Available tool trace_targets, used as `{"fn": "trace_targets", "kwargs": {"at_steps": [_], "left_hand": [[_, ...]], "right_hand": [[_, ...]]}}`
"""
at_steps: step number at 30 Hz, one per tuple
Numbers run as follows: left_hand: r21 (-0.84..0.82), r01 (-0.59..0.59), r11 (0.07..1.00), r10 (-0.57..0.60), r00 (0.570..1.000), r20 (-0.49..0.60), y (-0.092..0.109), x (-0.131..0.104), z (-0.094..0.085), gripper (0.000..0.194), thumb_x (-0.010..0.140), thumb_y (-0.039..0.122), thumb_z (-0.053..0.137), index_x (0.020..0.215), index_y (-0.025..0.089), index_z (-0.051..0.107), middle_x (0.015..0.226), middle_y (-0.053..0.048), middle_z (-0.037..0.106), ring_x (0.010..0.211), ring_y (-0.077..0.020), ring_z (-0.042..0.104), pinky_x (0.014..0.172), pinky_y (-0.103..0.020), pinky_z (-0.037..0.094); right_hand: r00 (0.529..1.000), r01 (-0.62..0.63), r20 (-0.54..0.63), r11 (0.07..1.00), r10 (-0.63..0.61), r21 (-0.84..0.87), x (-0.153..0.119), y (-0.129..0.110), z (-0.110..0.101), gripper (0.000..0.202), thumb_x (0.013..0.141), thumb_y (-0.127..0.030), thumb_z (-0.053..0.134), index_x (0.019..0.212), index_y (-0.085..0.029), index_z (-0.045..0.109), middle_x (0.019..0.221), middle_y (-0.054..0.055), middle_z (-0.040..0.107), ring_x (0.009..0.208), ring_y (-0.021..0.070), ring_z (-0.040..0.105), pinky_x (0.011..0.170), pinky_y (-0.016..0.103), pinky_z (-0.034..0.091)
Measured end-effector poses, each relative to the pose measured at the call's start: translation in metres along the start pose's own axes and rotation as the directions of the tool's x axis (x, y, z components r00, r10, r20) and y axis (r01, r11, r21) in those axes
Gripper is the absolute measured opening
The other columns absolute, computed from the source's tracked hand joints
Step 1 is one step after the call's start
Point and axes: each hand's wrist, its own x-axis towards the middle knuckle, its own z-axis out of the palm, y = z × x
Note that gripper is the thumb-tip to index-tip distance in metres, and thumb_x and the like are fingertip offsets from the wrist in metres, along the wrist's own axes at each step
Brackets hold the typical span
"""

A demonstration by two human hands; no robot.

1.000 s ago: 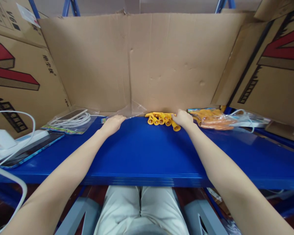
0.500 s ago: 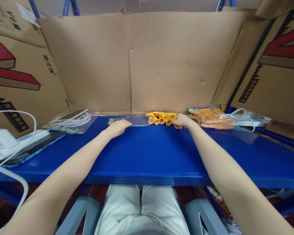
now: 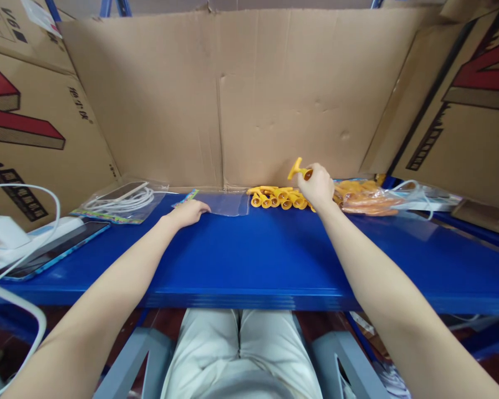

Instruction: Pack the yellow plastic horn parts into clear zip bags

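Note:
A yellow T-shaped piece [image 3: 296,168] with a round cup is raised above the shelf, and my right hand [image 3: 318,185] is closed on it. Below and to the left of that hand, several similar yellow pieces [image 3: 276,198] lie in a row against the cardboard. My left hand [image 3: 190,213] rests at the left end of a clear plastic bag [image 3: 230,204], its fingers pressed together on the bag. The bag lies flat, its colourful header [image 3: 191,195] showing just behind the hand.
Bagged orange pieces [image 3: 368,199] lie at the right on the blue shelf [image 3: 249,255]. At the left are a bagged white cable [image 3: 127,200], a phone [image 3: 54,250] and a white power strip [image 3: 37,241]. Cardboard [image 3: 299,100] stands behind, with boxes [image 3: 29,133] at both sides.
My right hand has lifted one yellow piece up from the row. My left hand has moved slightly left, and the clear bag has shifted left with it, away from the yellow pieces.

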Motion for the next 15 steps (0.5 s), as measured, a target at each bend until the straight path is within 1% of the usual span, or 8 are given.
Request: {"fn": "trace_targets", "kwargs": {"at_steps": [3, 4, 6, 7, 9, 10, 12, 15], "left_hand": [[-0.075, 0.021, 0.997, -0.02, 1.0, 0.009, -0.002, -0.001, -0.002, 0.035, 0.083, 0.021, 0.041, 0.1, 0.021, 0.072, 0.11, -0.005, 0.071, 0.104, -0.0185, 0.064, 0.093, -0.027, 0.044], [-0.099, 0.033, 0.995, -0.033, 0.999, 0.01, -0.004, -0.002, -0.002, 0.034, 0.082, 0.023, 0.043, 0.097, 0.02, 0.073, 0.108, -0.005, 0.071, 0.103, -0.0191, 0.064, 0.093, -0.027, 0.044], [-0.129, 0.071, 0.989, -0.071, 0.997, 0.009, -0.007, -0.004, -0.002, 0.032, 0.081, 0.027, 0.045, 0.09, 0.02, 0.074, 0.104, -0.005, 0.072, 0.1, -0.0204, 0.065, 0.092, -0.028, 0.045], [-0.135, 0.093, 0.986, -0.093, 0.996, 0.007, -0.009, -0.004, -0.002, 0.031, 0.08, 0.029, 0.045, 0.087, 0.02, 0.074, 0.102, -0.005, 0.073, 0.098, -0.021, 0.065, 0.09, -0.028, 0.045], [-0.128, 0.135, 0.982, -0.137, 0.991, -0.003, -0.015, -0.005, -0.001, 0.029, 0.077, 0.029, 0.047, 0.08, 0.02, 0.073, 0.097, -0.006, 0.073, 0.094, -0.0219, 0.066, 0.087, -0.029, 0.046], [-0.114, 0.159, 0.981, -0.161, 0.987, -0.01, -0.017, -0.005, -0.001, 0.027, 0.076, 0.028, 0.047, 0.076, 0.02, 0.072, 0.094, -0.006, 0.073, 0.091, -0.0222, 0.066, 0.085, -0.029, 0.046], [-0.066, 0.217, 0.974, -0.219, 0.975, -0.023, -0.021, -0.005, -0.001, 0.024, 0.074, 0.027, 0.047, 0.07, 0.019, 0.069, 0.086, -0.008, 0.073, 0.085, -0.0227, 0.066, 0.079, -0.03, 0.047], [0.002, 0.302, 0.953, -0.302, 0.953, -0.024, -0.022, -0.004, -0.002, 0.024, 0.077, 0.032, 0.047, 0.064, 0.02, 0.062, 0.074, -0.009, 0.07, 0.074, -0.0227, 0.065, 0.069, -0.031, 0.046]], "right_hand": [[0.995, 0.095, 0.025, 0.977, -0.101, 0.192, -0.001, -0.007, 0.004, 0.032, 0.084, -0.033, 0.048, 0.109, -0.015, 0.057, 0.11, 0.013, 0.062, 0.099, 0.0234, 0.056, 0.085, 0.033, 0.042], [0.99, 0.098, 0.07, 0.959, -0.12, 0.265, -0.003, -0.011, 0.006, 0.031, 0.083, -0.033, 0.05, 0.107, -0.015, 0.058, 0.106, 0.012, 0.064, 0.095, 0.0221, 0.057, 0.083, 0.032, 0.043], [0.965, 0.043, 0.221, 0.916, -0.141, 0.399, -0.01, -0.021, 0.008, 0.03, 0.082, -0.032, 0.053, 0.105, -0.014, 0.06, 0.096, 0.01, 0.066, 0.084, 0.0193, 0.059, 0.074, 0.03, 0.046], [0.937, -0.012, 0.317, 0.893, -0.148, 0.451, -0.014, -0.026, 0.01, 0.03, 0.082, -0.032, 0.054, 0.106, -0.014, 0.06, 0.091, 0.009, 0.067, 0.078, 0.0177, 0.06, 0.069, 0.028, 0.046], [0.846, -0.098, 0.492, 0.844, -0.208, 0.527, -0.024, -0.035, 0.013, 0.031, 0.082, -0.031, 0.056, 0.107, -0.013, 0.061, 0.083, 0.007, 0.067, 0.068, 0.0149, 0.058, 0.059, 0.025, 0.044], [0.799, -0.124, 0.548, 0.824, -0.247, 0.552, -0.029, -0.037, 0.014, 0.03, 0.082, -0.03, 0.057, 0.106, -0.013, 0.062, 0.081, 0.007, 0.067, 0.067, 0.0137, 0.058, 0.057, 0.023, 0.043], [0.72, -0.147, 0.622, 0.809, -0.307, 0.569, -0.036, -0.039, 0.02, 0.026, 0.08, -0.029, 0.061, 0.101, -0.014, 0.065, 0.081, 0.006, 0.067, 0.067, 0.0121, 0.058, 0.056, 0.021, 0.043], [0.648, -0.139, 0.695, 0.847, -0.314, 0.512, -0.042, -0.034, 0.031, 0.021, 0.077, -0.028, 0.065, 0.093, -0.014, 0.069, 0.08, 0.005, 0.067, 0.068, 0.0116, 0.057, 0.059, 0.022, 0.043]]}}
